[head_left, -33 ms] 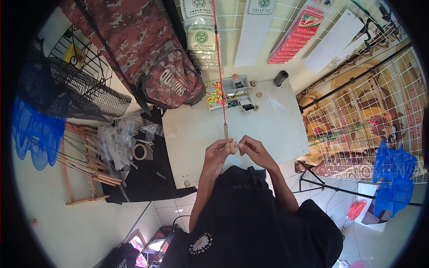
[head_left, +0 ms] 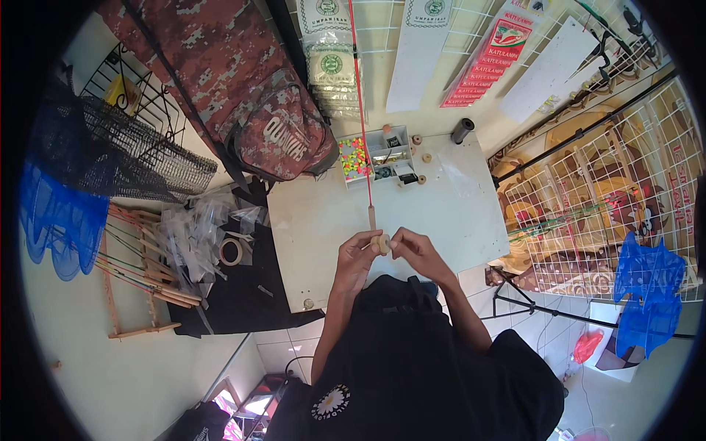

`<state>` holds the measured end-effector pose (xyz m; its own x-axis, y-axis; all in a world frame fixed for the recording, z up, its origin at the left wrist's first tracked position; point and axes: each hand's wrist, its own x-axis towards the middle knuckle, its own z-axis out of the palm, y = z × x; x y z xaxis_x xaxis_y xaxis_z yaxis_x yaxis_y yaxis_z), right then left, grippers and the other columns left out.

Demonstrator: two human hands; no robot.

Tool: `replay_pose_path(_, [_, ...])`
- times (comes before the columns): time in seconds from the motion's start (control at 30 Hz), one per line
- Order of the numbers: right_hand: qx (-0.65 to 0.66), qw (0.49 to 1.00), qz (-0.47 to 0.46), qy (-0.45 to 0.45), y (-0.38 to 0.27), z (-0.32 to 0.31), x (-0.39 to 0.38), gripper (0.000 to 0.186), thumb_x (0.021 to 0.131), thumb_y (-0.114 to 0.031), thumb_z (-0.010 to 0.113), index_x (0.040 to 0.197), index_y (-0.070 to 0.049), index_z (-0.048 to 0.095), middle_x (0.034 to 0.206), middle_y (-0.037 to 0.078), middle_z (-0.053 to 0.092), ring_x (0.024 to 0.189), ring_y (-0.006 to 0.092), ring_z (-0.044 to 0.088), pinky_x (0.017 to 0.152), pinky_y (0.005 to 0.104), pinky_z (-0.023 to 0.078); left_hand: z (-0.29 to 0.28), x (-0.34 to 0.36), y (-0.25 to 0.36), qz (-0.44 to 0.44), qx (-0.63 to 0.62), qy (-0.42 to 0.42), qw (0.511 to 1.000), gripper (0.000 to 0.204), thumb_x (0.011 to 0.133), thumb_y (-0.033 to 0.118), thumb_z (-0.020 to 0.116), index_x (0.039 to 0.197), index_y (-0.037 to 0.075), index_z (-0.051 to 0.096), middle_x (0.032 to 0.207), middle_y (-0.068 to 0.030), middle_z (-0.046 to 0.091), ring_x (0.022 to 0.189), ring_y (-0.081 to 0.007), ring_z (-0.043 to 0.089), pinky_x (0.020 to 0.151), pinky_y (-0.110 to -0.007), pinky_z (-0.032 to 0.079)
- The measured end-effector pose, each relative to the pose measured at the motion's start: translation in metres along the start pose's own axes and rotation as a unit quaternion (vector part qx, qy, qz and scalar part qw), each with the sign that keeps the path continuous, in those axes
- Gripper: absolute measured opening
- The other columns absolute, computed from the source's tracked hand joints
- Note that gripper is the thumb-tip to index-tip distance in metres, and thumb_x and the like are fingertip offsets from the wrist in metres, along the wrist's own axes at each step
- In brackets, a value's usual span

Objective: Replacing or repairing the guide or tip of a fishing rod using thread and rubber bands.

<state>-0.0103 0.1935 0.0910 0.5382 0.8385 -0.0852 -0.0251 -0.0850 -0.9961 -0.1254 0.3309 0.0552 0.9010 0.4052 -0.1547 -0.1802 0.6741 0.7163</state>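
Note:
My left hand (head_left: pixel 357 259) is closed on a small wooden spool (head_left: pixel 383 243), held over the front of a white table (head_left: pixel 316 220). Close against the spool's right side is my right hand (head_left: pixel 416 253), thumb and fingertips pinched together. Whatever sits in that pinch is too small to make out. Just beyond the spool lies a thin red fishing rod (head_left: pixel 361 95) with a wooden handle (head_left: pixel 372 217), pointing away from me.
At the table's back stands a compartment tray (head_left: pixel 390 175) with brightly coloured small pieces. Small wooden spools (head_left: pixel 426 157) and a dark cylinder (head_left: pixel 462 131) are beside it. A camouflage bag (head_left: pixel 276 132) leans back left. A tape roll (head_left: pixel 230 251) lies left, a wire rack (head_left: pixel 588 198) stands right.
My right hand has shifted slightly down and left, its fingertips nearer the spool. The left hand keeps its hold.

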Motion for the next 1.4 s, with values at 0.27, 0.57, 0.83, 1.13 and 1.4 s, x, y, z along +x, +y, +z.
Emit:
replay_pose_path(0.27, [-0.156, 0.971, -0.156, 0.094, -0.020, 0.016, 0.001, 0.013, 0.090, -0.008, 0.062, 0.083, 0.002, 0.056, 0.075, 0.009, 0.055, 0.069, 0.0174, 0.053, 0.066, 0.0290, 0.042, 0.000, 0.000, 0.003, -0.018, 0.053, 0.015, 0.998, 0.029, 0.084, 0.000, 0.068, 0.112, -0.006, 0.061, 0.106, -0.0141, 0.064, 0.096, -0.0190, 0.062, 0.085, -0.032, 0.051])
replay_pose_path(0.57, [-0.005, 0.992, -0.115, 0.044, -0.005, 0.012, -0.004, 0.012, 0.097, -0.010, 0.054, 0.092, 0.000, 0.054, 0.094, 0.007, 0.058, 0.085, 0.0118, 0.053, 0.077, 0.0282, 0.044, -0.002, -0.005, 0.008, -0.021, 0.108, 0.042, 0.993, 0.028, 0.080, -0.004, 0.070, 0.108, -0.005, 0.063, 0.098, -0.0120, 0.066, 0.092, -0.0175, 0.063, 0.084, -0.030, 0.052])
replay_pose_path(0.83, [0.127, 0.985, -0.046, 0.111, 0.007, 0.018, 0.004, 0.019, 0.103, -0.020, 0.043, 0.095, -0.003, 0.044, 0.082, 0.008, 0.059, 0.075, 0.0118, 0.053, 0.074, 0.0286, 0.045, -0.009, -0.002, 0.003, -0.029, 0.100, 0.018, 0.994, 0.026, 0.083, 0.000, 0.068, 0.108, -0.006, 0.064, 0.095, -0.0104, 0.067, 0.087, -0.0156, 0.062, 0.076, -0.030, 0.051])
replay_pose_path(1.13, [-0.110, 0.988, -0.093, 0.056, -0.014, 0.030, -0.005, 0.015, 0.092, -0.013, 0.061, 0.090, 0.000, 0.053, 0.071, 0.008, 0.054, 0.060, 0.0129, 0.050, 0.057, 0.0293, 0.042, -0.018, 0.001, 0.004, -0.020, -0.012, 0.103, 0.994, 0.027, 0.094, 0.016, 0.061, 0.110, -0.005, 0.062, 0.095, -0.0076, 0.065, 0.082, -0.0138, 0.061, 0.071, -0.027, 0.048])
replay_pose_path(1.4, [-0.043, 0.991, -0.040, 0.123, 0.002, 0.008, 0.002, 0.017, 0.096, -0.017, 0.057, 0.091, -0.002, 0.052, 0.074, 0.002, 0.057, 0.069, 0.0094, 0.053, 0.069, 0.0276, 0.044, -0.031, 0.002, 0.000, 0.012, -0.056, 0.128, 0.990, 0.024, 0.095, 0.016, 0.059, 0.110, -0.003, 0.059, 0.095, -0.0081, 0.063, 0.082, -0.0137, 0.060, 0.076, -0.025, 0.051])
